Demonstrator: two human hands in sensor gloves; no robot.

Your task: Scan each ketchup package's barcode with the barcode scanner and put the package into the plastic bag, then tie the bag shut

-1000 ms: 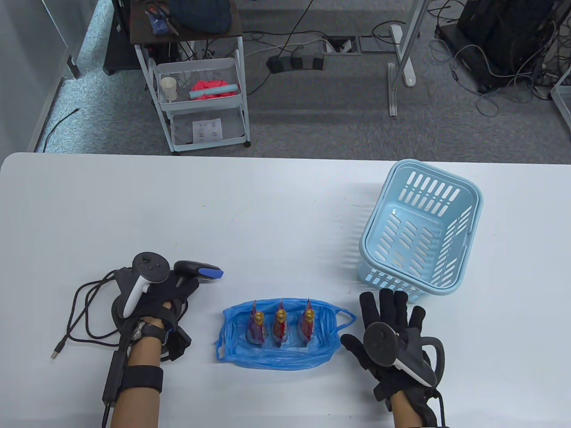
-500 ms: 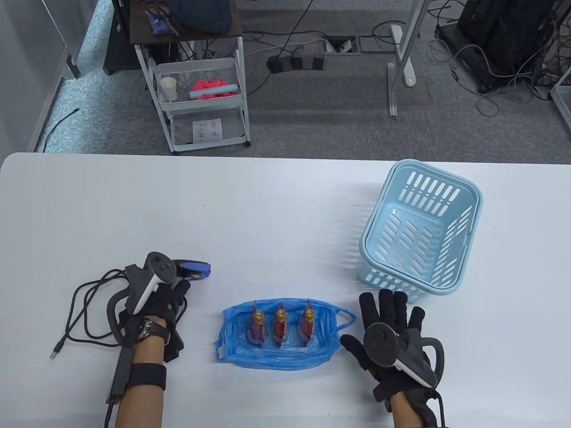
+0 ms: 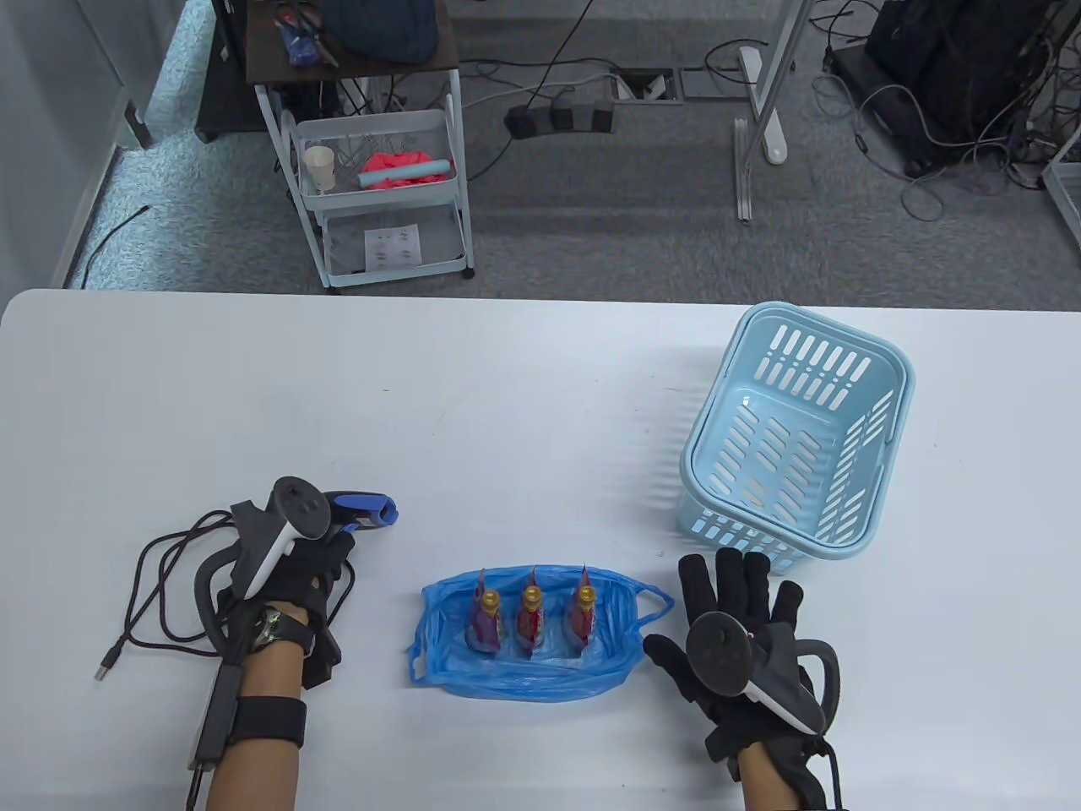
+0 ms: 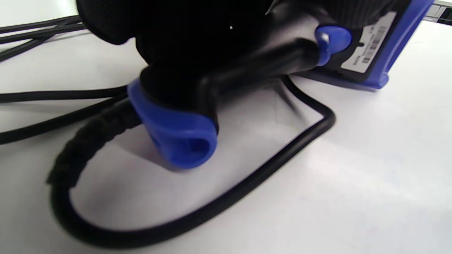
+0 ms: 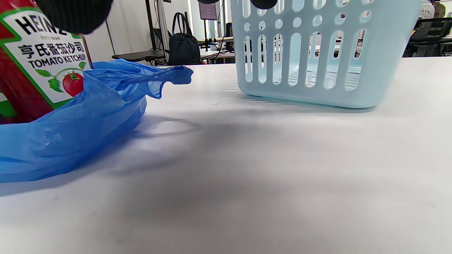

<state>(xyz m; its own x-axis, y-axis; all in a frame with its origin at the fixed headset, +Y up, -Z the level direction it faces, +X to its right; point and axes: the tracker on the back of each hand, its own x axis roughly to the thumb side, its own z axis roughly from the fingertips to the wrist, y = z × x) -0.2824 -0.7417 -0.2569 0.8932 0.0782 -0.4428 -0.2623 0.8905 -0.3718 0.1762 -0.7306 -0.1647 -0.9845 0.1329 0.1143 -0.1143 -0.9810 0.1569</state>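
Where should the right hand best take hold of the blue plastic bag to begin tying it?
Probably the loop handle of the blue plastic bag, coming from its right: it sticks out toward the right hand, clear of the ketchup pouches.

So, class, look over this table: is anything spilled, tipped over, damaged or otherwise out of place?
Nothing stands out. Three ketchup packages stand upright in a row inside the open blue plastic bag. The light blue basket sits upright. The left hand holds the barcode scanner at the table; the right hand is spread flat.
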